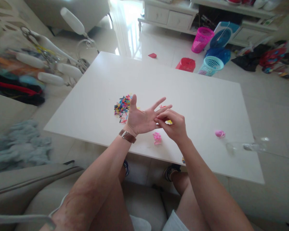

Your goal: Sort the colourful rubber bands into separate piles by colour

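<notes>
A loose multicoloured heap [121, 107] of small slender pieces lies on the table [202, 99]. From the compact pink pile [157, 138], it sits at ten o'clock; partly hidden red pieces [162, 106] lie at twelve and yellow pieces [170, 122] at one.

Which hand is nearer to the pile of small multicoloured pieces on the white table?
Left. The left hand, palm showing, is just right of the multicoloured pile; the right hand is farther right, past the left palm.

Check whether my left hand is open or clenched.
Open: the left hand shows its palm, with thumb raised and at least two fingers extended.
</notes>
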The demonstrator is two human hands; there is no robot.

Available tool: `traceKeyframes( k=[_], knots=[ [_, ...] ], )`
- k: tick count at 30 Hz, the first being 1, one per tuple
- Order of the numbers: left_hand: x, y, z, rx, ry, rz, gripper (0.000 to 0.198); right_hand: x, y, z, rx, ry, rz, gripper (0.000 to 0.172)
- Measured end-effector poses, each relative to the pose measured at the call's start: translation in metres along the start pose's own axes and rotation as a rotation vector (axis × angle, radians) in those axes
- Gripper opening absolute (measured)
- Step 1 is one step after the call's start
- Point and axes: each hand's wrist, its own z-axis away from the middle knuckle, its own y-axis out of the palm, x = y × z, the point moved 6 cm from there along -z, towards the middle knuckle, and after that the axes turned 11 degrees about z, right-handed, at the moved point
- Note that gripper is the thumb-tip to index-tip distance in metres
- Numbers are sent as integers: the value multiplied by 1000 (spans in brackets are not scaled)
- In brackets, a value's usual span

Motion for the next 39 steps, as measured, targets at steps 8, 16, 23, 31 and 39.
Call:
traceKeyframes(
  k=[8,16,23,31,39],
  knots=[
    [0,0,0,-30,2,-17,101,-3,0,1,0,22,-3,12],
    [0,2,0,-35,3,-21,105,-1,0,5,-72,-41,15,11],
    [0,1,0,-50,4,-23,105,-5,4,10,-77,-40,71,17],
    [1,2,1,-15,-23,-30,106,-1,5,7,-56,-60,82,18],
    [2,3,0,-15,-16,-29,105,1,4,9,-75,-87,86,15]
  ],
)
